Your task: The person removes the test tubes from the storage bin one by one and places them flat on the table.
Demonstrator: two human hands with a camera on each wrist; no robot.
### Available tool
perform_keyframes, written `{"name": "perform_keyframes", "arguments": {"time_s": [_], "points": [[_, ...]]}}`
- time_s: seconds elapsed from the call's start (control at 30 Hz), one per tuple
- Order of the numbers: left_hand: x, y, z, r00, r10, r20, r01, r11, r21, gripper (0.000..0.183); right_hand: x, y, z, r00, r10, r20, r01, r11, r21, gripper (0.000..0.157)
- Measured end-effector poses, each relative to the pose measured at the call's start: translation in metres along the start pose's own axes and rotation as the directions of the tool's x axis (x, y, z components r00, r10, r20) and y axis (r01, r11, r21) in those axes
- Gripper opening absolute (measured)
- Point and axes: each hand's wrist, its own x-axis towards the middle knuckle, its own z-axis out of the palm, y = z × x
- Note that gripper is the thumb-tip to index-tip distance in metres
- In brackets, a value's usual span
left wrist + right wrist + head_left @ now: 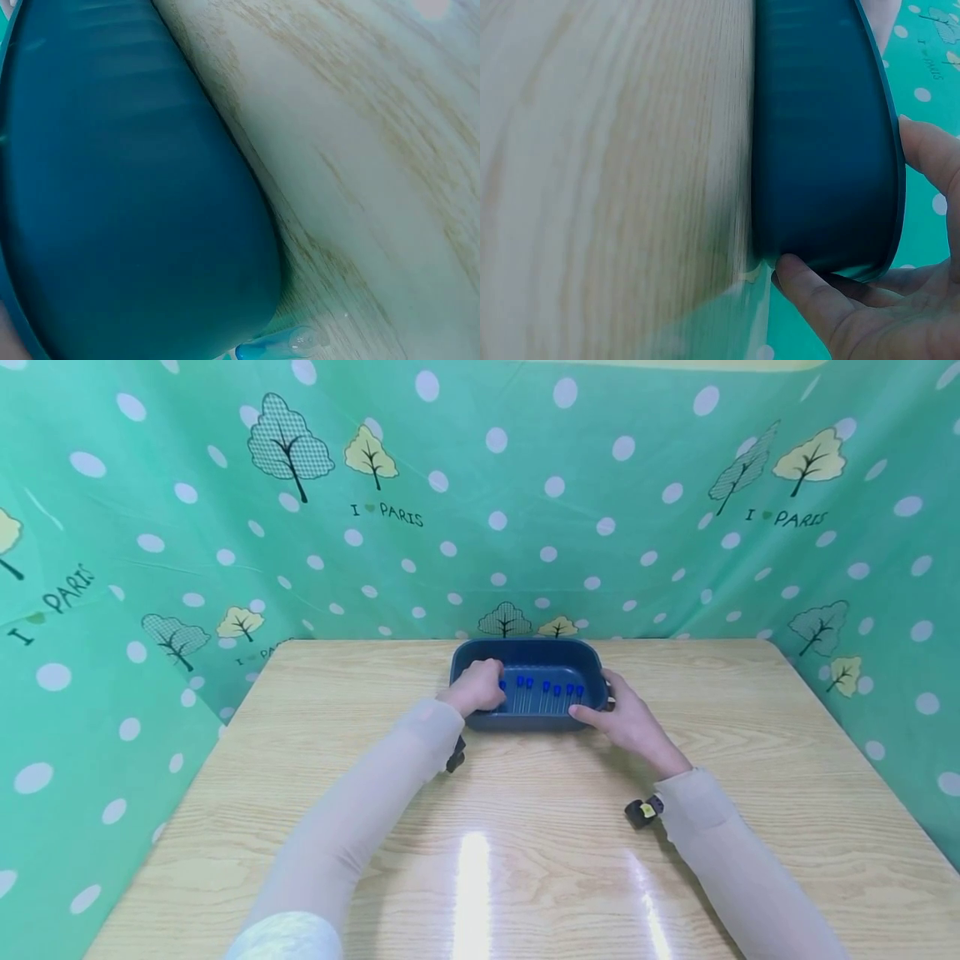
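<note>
Fingers [810, 292] of the right hand [628, 717] are curled, far on the table [555, 793], round the right end of the blue tray [525, 723]; whether anything is held by the left hand [480, 687], at the left end, cannot be told; blue-topped pieces [557, 690] could be scattered by one-sided lifting.

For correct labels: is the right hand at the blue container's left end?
No, the head view shows the right hand gripping the blue container at its right end.

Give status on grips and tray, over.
Right grip holds blue tray, right end. Left grip inside tray, left end, hold unclear. Blue-tipped pieces lie in tray; left grip blocks view of left end.
</note>
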Motion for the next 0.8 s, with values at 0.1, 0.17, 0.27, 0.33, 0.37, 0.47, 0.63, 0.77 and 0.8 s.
{"name": "perform_keyframes", "arguments": {"time_s": [0.1,0.17,0.27,0.33,0.37,0.47,0.63,0.77,0.8], "points": [[0.0006,-0.0004,-0.0002,1.000,0.001,-0.004,-0.001,1.000,0.002,0.040,-0.0001,-0.0004,0.0004,1.000,0.000,-0.002,0.000,1.000,-0.002,0.099],[0.0012,-0.0008,0.0002,1.000,-0.005,0.001,0.005,1.000,0.005,0.039,-0.0004,-0.0006,0.0003,1.000,0.000,0.000,0.000,1.000,-0.002,0.098],[0.0018,-0.0008,0.0007,1.000,-0.011,0.009,0.011,1.000,0.001,0.038,-0.0002,0.0002,0.0000,1.000,0.000,0.003,0.000,1.000,0.001,0.099],[0.0019,-0.0007,0.0012,1.000,-0.013,0.009,0.013,1.000,-0.003,0.038,0.0003,0.0008,0.0001,1.000,-0.003,0.004,0.003,1.000,0.004,0.100],[0.0019,-0.0008,0.0015,1.000,-0.014,0.010,0.014,1.000,-0.005,0.038,0.0006,0.0013,0.0003,1.000,-0.005,0.005,0.005,1.000,0.005,0.100],[0.0018,-0.0007,0.0019,1.000,-0.017,0.012,0.017,1.000,-0.004,0.039,0.0013,0.0024,0.0008,1.000,-0.009,0.006,0.009,1.000,0.004,0.099],[0.0024,-0.0015,0.0023,1.000,-0.015,0.006,0.015,1.000,0.004,0.039,0.0010,0.0027,0.0012,1.000,-0.012,0.008,0.012,1.000,0.002,0.099],[0.0026,-0.0019,0.0027,1.000,-0.010,0.003,0.010,1.000,0.008,0.040,0.0010,0.0029,0.0017,1.000,-0.015,0.006,0.015,1.000,0.005,0.099],[0.0024,-0.0018,0.0027,1.000,-0.009,0.004,0.009,1.000,0.008,0.040,0.0011,0.0031,0.0017,1.000,-0.015,0.005,0.015,1.000,0.004,0.099]]}}
